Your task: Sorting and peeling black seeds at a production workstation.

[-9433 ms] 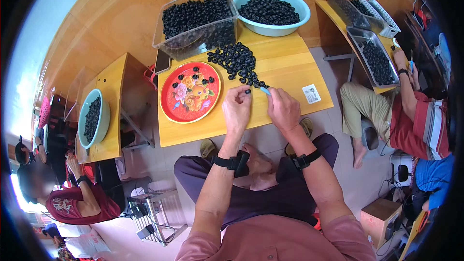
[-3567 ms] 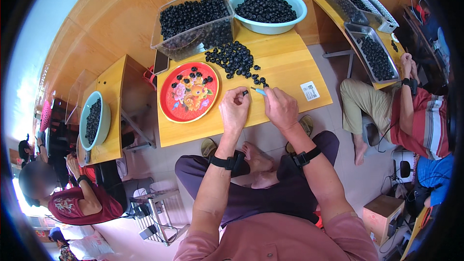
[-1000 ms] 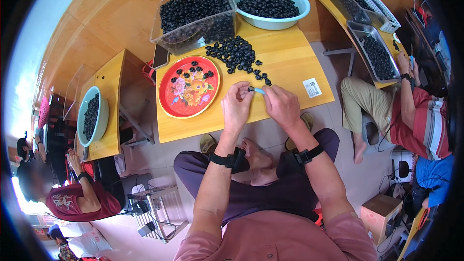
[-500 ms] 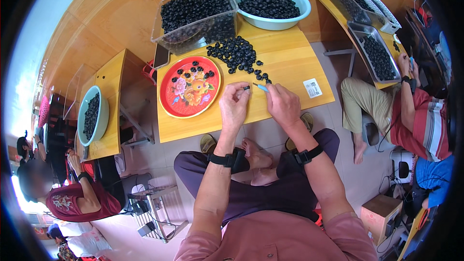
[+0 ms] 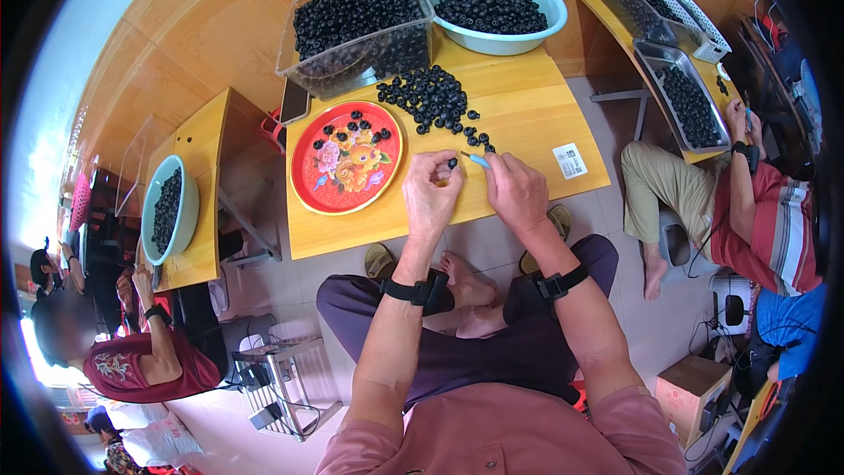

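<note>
Between the fingertips of my left hand [image 5: 431, 189] is a small round black part [image 5: 453, 164], pinched above the table's near side. My right hand [image 5: 517, 189] grips a light-blue-handled tool [image 5: 477, 160] with a thin tip that points left, close to the black part. Whether the tip touches it I cannot tell. To the left of my left hand lies a red round tray [image 5: 308, 178] with a flower pattern and several black parts on it. Beyond my hands a loose pile of black parts [image 5: 431, 97] spreads over the yellow wooden table [image 5: 519, 105].
At the back stand a clear bin [image 5: 352, 70] and a pale blue basin [image 5: 497, 41], both full of black parts. A white label [image 5: 569, 161] lies at the table's right. People work at side tables, one with a metal tray [image 5: 651, 57], another near a basin [image 5: 186, 229].
My left fingers have turned and curled round, so the black part shows more fully at their tips. My right hand with the tool has barely moved.
</note>
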The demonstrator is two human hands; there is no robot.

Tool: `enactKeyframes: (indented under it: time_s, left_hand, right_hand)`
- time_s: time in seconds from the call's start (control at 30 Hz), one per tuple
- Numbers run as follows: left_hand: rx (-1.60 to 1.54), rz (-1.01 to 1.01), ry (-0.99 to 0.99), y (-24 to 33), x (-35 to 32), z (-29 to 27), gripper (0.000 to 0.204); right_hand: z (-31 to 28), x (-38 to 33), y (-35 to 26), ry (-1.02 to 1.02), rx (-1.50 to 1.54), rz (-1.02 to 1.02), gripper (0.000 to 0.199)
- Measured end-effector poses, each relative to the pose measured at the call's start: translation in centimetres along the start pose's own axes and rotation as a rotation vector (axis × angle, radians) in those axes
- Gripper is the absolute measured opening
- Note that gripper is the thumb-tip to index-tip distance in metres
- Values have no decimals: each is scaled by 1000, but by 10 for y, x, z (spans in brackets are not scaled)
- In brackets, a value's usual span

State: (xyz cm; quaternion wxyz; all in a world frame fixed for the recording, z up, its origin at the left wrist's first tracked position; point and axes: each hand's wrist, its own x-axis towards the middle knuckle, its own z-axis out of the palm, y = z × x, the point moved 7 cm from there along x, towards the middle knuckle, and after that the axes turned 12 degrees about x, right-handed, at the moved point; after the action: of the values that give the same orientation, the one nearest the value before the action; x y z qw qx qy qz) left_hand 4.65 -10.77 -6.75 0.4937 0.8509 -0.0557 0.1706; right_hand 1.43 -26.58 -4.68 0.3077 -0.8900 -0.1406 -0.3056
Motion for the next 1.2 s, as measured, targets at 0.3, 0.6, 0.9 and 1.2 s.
enactKeyframes:
  time_s: [0.3,0.6,0.9,1.2]
  left_hand:
    - [69,70,-8,5,0,2,24]
    - [44,8,-34,-2,-1,5,33]
    - [26,28,-19,-1,-1,5,32]
    - [-102,-63,-12,-10,-3,6,31]
  right_hand:
    - [-1,0,1,8,-1,-4,7]
    - [1,-1,-6,-74,18,-85,9]
    - [1,0,-7,-56,5,-81,9]
    - [3,1,-2,-39,22,-36,8]
